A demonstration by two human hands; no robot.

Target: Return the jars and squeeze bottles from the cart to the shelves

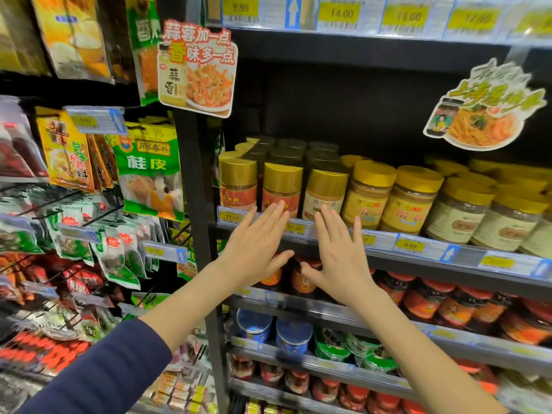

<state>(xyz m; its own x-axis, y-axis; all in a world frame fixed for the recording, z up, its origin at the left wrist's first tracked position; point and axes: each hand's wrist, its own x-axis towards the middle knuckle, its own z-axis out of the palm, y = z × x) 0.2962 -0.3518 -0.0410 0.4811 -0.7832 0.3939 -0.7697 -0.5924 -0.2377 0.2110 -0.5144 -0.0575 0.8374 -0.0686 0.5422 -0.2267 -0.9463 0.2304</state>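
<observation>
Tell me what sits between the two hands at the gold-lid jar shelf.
Head view: between left hand and right hand only the shelf's price-tag rail shows; red-lid jars below.

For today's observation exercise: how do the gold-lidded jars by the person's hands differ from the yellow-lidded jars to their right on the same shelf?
The gold-lidded jars are narrower, with tall metallic lids; the yellow-lidded jars are rounder and wider, with matte yellow lids. The gold-lidded jars carry red or pale labels, the yellow-lidded jars yellow ones. Both stand upright in rows holding a tan paste. Both hands, left hand and right hand, are open and empty.
</observation>
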